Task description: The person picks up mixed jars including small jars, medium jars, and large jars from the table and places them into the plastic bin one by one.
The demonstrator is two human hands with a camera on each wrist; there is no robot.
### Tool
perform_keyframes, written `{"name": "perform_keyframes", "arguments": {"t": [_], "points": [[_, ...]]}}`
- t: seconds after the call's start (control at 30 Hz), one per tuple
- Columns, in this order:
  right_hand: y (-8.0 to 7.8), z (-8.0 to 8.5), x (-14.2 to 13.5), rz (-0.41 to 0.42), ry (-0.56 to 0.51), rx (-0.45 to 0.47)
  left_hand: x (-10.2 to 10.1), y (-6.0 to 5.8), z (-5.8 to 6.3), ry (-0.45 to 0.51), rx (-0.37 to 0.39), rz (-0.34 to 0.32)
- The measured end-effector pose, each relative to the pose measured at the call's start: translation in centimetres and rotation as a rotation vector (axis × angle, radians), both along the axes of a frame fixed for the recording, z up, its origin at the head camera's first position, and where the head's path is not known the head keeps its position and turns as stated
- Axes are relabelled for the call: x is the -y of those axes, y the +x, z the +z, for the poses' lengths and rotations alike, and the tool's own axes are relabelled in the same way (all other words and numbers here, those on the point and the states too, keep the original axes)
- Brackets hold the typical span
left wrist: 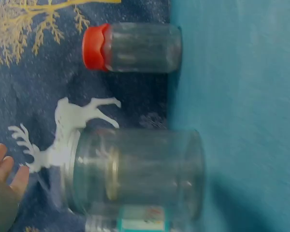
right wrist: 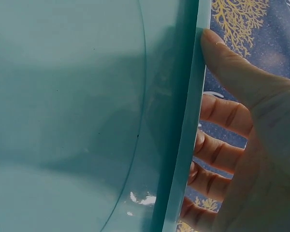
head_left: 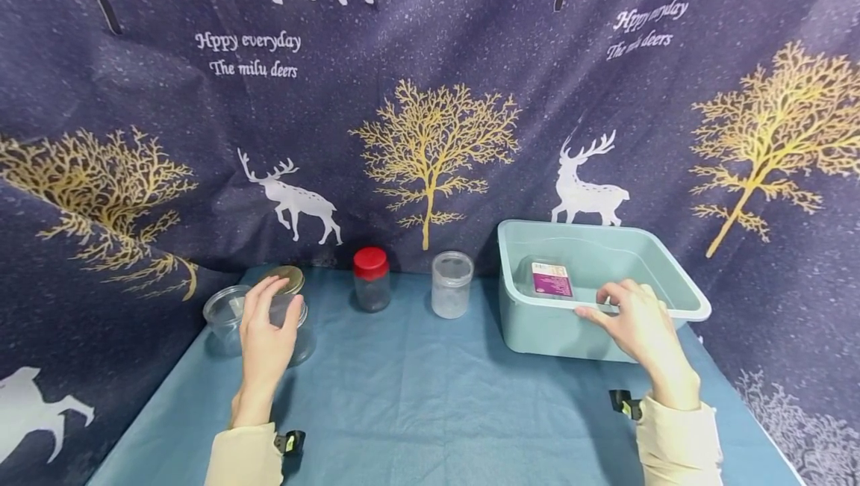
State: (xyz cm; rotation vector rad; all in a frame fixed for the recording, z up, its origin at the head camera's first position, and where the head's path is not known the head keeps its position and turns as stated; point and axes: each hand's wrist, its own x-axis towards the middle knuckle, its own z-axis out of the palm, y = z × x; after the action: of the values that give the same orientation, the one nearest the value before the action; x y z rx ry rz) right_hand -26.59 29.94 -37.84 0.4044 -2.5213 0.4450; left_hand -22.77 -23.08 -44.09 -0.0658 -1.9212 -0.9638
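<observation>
My left hand [head_left: 264, 337] has its fingers spread, holding nothing, near a wide clear jar [left wrist: 157, 166]. My right hand [head_left: 638, 325] straddles the rim of a pale teal rectangular plastic bin [head_left: 551, 329]; whether those fingers grip it I can't tell. Inside sits a clear purple-labelled container [head_left: 552, 281]. Farther back, a red-lidded clear jar [head_left: 372, 292] and a translucent cylindrical jar [head_left: 451, 292] stand on the blue tabletop [head_left: 416, 396].

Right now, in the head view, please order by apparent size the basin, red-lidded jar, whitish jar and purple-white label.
1. Basin
2. Red-lidded jar and whitish jar: too alike to rank
3. Purple-white label
</observation>
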Motion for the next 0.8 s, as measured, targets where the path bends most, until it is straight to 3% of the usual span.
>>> {"name": "perform_keyframes", "arguments": {"t": [0.4, 0.8], "points": [[-0.1, 0.1, 0.0, 0.01, 0.0, 0.02, 1.6, 1.5, -2.4, 0.084, 0.134, 0.097], [-0.1, 0.2, -0.1, 0.011, 0.005, 0.017, 2.1, 1.5, -3.5, 0.139, 0.279, 0.116]]}}
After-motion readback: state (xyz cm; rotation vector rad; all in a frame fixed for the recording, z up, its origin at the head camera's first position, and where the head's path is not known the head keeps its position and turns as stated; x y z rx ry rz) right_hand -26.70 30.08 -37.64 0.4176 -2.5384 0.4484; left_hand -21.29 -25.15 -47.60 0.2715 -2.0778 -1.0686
